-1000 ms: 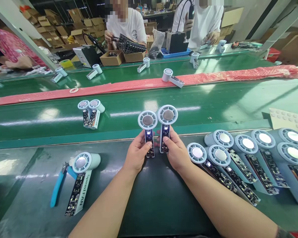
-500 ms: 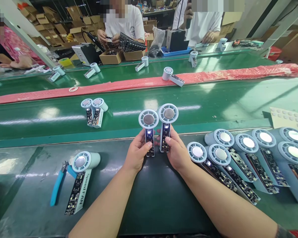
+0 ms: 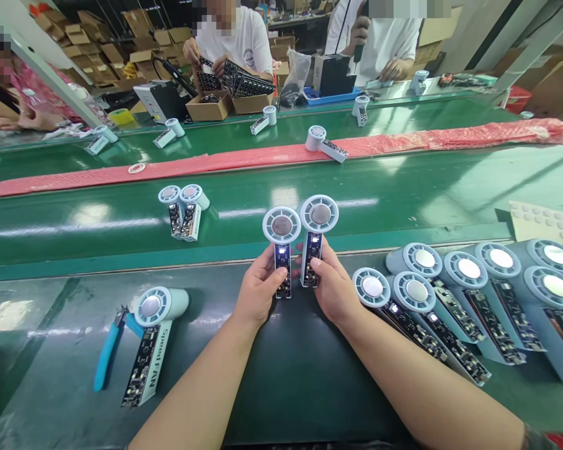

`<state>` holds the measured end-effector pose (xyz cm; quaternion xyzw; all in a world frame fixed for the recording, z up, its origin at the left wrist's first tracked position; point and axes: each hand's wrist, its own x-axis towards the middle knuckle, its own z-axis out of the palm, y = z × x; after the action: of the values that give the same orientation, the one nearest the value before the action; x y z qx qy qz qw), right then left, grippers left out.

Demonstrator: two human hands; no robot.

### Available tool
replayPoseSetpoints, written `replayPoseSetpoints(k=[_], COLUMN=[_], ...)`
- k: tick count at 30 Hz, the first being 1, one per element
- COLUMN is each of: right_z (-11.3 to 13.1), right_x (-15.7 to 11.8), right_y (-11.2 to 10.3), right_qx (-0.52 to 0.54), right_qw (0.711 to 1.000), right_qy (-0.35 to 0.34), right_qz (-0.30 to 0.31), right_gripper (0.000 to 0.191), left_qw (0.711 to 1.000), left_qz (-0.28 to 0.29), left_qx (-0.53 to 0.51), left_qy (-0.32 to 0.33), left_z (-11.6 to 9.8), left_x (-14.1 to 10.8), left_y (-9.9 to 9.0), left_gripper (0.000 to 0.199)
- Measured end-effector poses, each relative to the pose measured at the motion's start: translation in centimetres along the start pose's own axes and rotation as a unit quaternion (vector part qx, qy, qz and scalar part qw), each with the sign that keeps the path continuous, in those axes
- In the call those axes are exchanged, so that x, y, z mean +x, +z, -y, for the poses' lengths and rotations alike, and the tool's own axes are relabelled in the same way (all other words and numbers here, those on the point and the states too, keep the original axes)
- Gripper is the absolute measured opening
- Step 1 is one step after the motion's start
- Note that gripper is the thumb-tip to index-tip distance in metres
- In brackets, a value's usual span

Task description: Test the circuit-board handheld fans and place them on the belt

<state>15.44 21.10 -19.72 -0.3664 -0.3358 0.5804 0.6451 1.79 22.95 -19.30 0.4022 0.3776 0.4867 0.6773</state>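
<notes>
Side by side in the middle of the view are two light-blue handheld fans with bare circuit boards along their handles. My left hand (image 3: 259, 286) is closed round the handle of the left fan (image 3: 281, 226), its thumb on the board. The right fan (image 3: 319, 214) is held the same way by my right hand (image 3: 334, 282). A small white light shows on each board. Both fans stand nearly upright, heads up, close together. The backs of the handles and most of my fingers are hidden.
Several more fans (image 3: 417, 292) lie in a cluster at right. At left lie a fan marked "Speed FAN" (image 3: 156, 350) and blue-handled cutters (image 3: 107, 356). Beyond runs a green conveyor belt (image 3: 244, 247) carrying fans (image 3: 190, 215), with a pink wrap strip (image 3: 225, 164). People sit opposite.
My hands and both held fans stay almost still. The pair of fans on the belt has shifted slightly right, and those on the far belt slightly left. A co-worker opposite has raised their hands.
</notes>
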Motion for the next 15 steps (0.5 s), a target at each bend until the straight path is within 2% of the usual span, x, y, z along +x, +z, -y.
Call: replayPoseSetpoints(k=[5, 15], right_z=[0.24, 0.30], right_x=[-0.08, -0.25], right_y=[0.04, 0.28], right_qx=[0.027, 0.029], right_qw=[0.999, 0.999], right_qy=[-0.010, -0.010], right_qz=[0.022, 0.015], right_gripper=[0.047, 0.051], left_qw=[0.999, 1.000], left_qz=[0.034, 0.013], left_qx=[-0.010, 0.007], left_qy=[0.009, 0.013], left_z=[-0.35, 0.06], left_x=[-0.14, 0.03], left_y=[0.24, -0.03], left_gripper=[0.058, 0.055])
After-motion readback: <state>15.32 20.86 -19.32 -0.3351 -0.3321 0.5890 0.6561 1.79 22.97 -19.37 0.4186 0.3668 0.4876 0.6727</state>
